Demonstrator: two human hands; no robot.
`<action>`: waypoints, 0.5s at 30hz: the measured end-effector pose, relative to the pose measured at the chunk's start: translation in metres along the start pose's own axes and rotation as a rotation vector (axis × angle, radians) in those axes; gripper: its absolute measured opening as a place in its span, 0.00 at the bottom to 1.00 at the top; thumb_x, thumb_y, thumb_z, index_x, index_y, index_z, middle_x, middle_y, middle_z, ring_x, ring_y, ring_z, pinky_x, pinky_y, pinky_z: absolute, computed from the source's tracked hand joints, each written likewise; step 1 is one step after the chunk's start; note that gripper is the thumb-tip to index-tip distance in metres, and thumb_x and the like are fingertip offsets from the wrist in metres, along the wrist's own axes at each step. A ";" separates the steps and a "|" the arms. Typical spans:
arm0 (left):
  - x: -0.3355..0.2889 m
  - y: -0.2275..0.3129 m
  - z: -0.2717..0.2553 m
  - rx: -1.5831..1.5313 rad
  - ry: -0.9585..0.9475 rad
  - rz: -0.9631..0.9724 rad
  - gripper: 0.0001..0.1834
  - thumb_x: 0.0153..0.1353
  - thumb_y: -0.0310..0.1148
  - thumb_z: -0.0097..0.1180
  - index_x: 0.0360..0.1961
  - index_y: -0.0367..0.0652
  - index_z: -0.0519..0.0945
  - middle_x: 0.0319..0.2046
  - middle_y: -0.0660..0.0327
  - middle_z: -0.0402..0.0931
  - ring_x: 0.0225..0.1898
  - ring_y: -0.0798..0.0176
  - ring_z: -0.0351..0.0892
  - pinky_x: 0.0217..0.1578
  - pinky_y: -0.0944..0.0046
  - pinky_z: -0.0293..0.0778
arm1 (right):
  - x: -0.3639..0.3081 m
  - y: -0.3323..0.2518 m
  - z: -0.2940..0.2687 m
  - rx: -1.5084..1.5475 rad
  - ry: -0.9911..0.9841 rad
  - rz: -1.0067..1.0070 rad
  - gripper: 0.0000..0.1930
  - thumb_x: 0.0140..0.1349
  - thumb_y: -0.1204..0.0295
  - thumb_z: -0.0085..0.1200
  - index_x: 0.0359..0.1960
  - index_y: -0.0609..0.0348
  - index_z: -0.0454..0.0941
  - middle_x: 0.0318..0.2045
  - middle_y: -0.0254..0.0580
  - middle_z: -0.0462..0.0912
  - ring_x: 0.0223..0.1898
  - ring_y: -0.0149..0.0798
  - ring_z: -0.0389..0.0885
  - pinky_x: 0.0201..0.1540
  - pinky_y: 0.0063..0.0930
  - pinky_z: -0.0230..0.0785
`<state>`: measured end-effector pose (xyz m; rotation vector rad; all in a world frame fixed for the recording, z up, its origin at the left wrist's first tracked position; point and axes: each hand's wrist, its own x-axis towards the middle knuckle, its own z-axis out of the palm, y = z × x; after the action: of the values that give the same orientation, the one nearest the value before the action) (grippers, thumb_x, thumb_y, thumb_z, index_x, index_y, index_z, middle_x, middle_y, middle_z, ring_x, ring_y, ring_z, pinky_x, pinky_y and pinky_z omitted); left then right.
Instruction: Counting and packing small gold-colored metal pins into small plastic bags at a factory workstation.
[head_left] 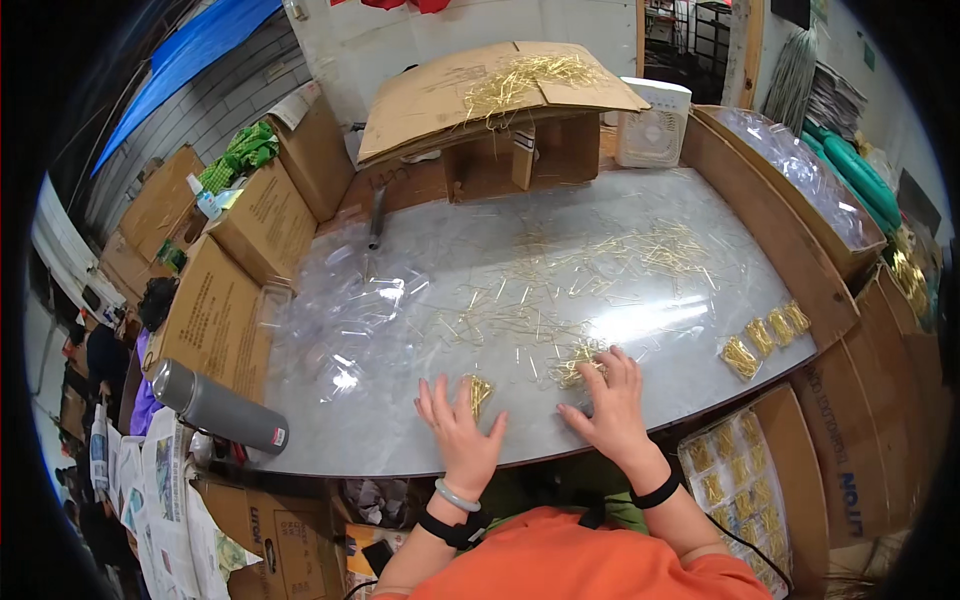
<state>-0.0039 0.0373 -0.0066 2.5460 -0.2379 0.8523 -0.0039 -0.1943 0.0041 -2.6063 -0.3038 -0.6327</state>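
My left hand (462,435) lies at the near edge of the grey tabletop (360,430), fingers spread. Just beyond its thumb and index finger is a small bundle of gold wire hooks (480,393), perhaps in clear plastic; whether the fingers touch it I cannot tell. My right hand (612,408) is open too, its fingertips at a small pile of gold hooks (568,372). More loose gold hooks (670,250) are strewn over the middle and far right. Clear plastic bags (350,310) are heaped on the left.
Several filled packets (740,357) line the right edge. A grey bottle (220,405) lies tilted at the near left. Cardboard boxes (215,310) border the left side. At the back, a cardboard shelf (420,110) carries more hooks beside a white fan (652,130). Below right, an open box holds packets (740,470).
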 end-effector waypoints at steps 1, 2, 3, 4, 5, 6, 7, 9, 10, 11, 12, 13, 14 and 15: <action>-0.003 0.001 -0.001 -0.007 -0.011 0.073 0.38 0.54 0.36 0.72 0.65 0.38 0.71 0.63 0.47 0.68 0.69 0.34 0.58 0.69 0.37 0.54 | 0.001 -0.003 0.000 -0.022 0.027 -0.024 0.30 0.57 0.58 0.69 0.59 0.56 0.76 0.60 0.50 0.74 0.68 0.60 0.64 0.69 0.62 0.54; -0.009 0.002 -0.003 -0.013 -0.022 0.145 0.37 0.55 0.34 0.72 0.64 0.37 0.72 0.63 0.47 0.69 0.68 0.34 0.60 0.69 0.38 0.56 | 0.002 -0.005 0.001 -0.044 0.053 -0.048 0.30 0.57 0.59 0.69 0.59 0.56 0.76 0.60 0.50 0.74 0.67 0.60 0.65 0.69 0.62 0.54; -0.013 0.002 -0.003 -0.019 -0.033 0.216 0.35 0.55 0.33 0.71 0.64 0.37 0.73 0.63 0.48 0.69 0.67 0.35 0.61 0.68 0.40 0.58 | 0.001 -0.002 0.004 -0.008 0.010 -0.065 0.29 0.58 0.59 0.68 0.59 0.56 0.76 0.60 0.50 0.75 0.65 0.60 0.66 0.68 0.60 0.56; -0.015 0.003 0.003 -0.121 -0.114 0.254 0.34 0.56 0.34 0.71 0.63 0.36 0.73 0.63 0.47 0.69 0.67 0.36 0.62 0.67 0.41 0.60 | -0.002 0.005 0.010 0.029 -0.034 -0.083 0.29 0.59 0.60 0.68 0.60 0.56 0.76 0.59 0.50 0.75 0.64 0.59 0.67 0.67 0.59 0.57; -0.020 0.002 0.009 -0.214 -0.192 0.284 0.34 0.57 0.34 0.71 0.63 0.35 0.73 0.63 0.47 0.69 0.66 0.37 0.64 0.66 0.43 0.62 | -0.003 0.005 0.014 0.076 -0.082 -0.110 0.28 0.60 0.60 0.67 0.60 0.56 0.76 0.59 0.50 0.75 0.63 0.59 0.69 0.67 0.58 0.59; -0.025 0.002 0.013 -0.309 -0.273 0.313 0.33 0.57 0.34 0.70 0.63 0.34 0.74 0.63 0.47 0.69 0.65 0.38 0.65 0.65 0.44 0.64 | -0.003 0.002 0.016 0.133 -0.057 -0.076 0.28 0.60 0.61 0.67 0.60 0.56 0.76 0.59 0.50 0.75 0.62 0.59 0.70 0.66 0.56 0.60; -0.026 0.008 0.014 -0.314 -0.297 0.297 0.35 0.58 0.36 0.71 0.64 0.33 0.73 0.63 0.46 0.69 0.65 0.38 0.66 0.65 0.45 0.65 | -0.002 0.000 0.014 0.184 -0.034 -0.036 0.27 0.60 0.62 0.67 0.60 0.57 0.76 0.60 0.50 0.75 0.61 0.58 0.70 0.65 0.54 0.62; -0.019 0.020 0.013 -0.330 -0.342 0.272 0.39 0.58 0.39 0.71 0.66 0.31 0.70 0.64 0.44 0.68 0.64 0.38 0.67 0.64 0.46 0.67 | -0.001 -0.004 0.005 0.207 -0.002 0.005 0.27 0.59 0.66 0.68 0.59 0.57 0.76 0.59 0.49 0.76 0.60 0.57 0.71 0.62 0.49 0.65; -0.017 0.021 0.012 -0.320 -0.339 0.239 0.41 0.57 0.40 0.72 0.66 0.30 0.68 0.64 0.43 0.66 0.64 0.38 0.67 0.65 0.46 0.66 | 0.001 -0.007 -0.002 0.151 -0.031 -0.041 0.26 0.59 0.67 0.68 0.59 0.57 0.77 0.58 0.48 0.76 0.59 0.56 0.72 0.62 0.48 0.66; -0.015 0.021 0.012 -0.310 -0.337 0.208 0.43 0.57 0.42 0.72 0.67 0.29 0.67 0.65 0.42 0.65 0.64 0.37 0.66 0.66 0.46 0.65 | 0.004 -0.010 -0.010 0.094 -0.060 -0.085 0.25 0.59 0.68 0.68 0.58 0.57 0.77 0.58 0.48 0.76 0.59 0.56 0.72 0.61 0.47 0.67; -0.013 0.022 0.014 -0.306 -0.339 0.181 0.46 0.56 0.44 0.73 0.68 0.29 0.65 0.66 0.41 0.64 0.65 0.37 0.65 0.66 0.45 0.64 | 0.003 -0.009 -0.014 0.033 -0.089 -0.123 0.25 0.59 0.69 0.68 0.58 0.57 0.77 0.57 0.47 0.77 0.58 0.55 0.73 0.60 0.46 0.67; -0.010 0.022 0.016 -0.304 -0.349 0.186 0.47 0.56 0.44 0.73 0.69 0.29 0.64 0.66 0.40 0.64 0.65 0.36 0.64 0.67 0.45 0.64 | 0.002 -0.006 -0.011 0.123 -0.094 -0.119 0.24 0.59 0.69 0.68 0.58 0.57 0.78 0.56 0.47 0.77 0.57 0.55 0.73 0.59 0.46 0.68; -0.007 0.020 0.018 -0.303 -0.360 0.192 0.48 0.55 0.45 0.74 0.69 0.29 0.63 0.66 0.40 0.63 0.66 0.36 0.63 0.67 0.44 0.63 | 0.001 0.000 -0.005 0.214 -0.098 -0.113 0.24 0.59 0.69 0.68 0.58 0.57 0.78 0.56 0.47 0.78 0.57 0.54 0.74 0.59 0.46 0.68; -0.004 0.018 0.019 -0.300 -0.370 0.198 0.50 0.55 0.45 0.74 0.70 0.29 0.62 0.66 0.39 0.62 0.67 0.35 0.62 0.68 0.44 0.62 | 0.000 0.004 -0.001 0.306 -0.099 -0.109 0.24 0.59 0.69 0.68 0.57 0.56 0.78 0.55 0.47 0.78 0.56 0.54 0.74 0.58 0.45 0.68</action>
<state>-0.0026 0.0126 -0.0166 2.3995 -0.6872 0.3670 -0.0033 -0.1982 0.0030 -2.3416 -0.5326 -0.4524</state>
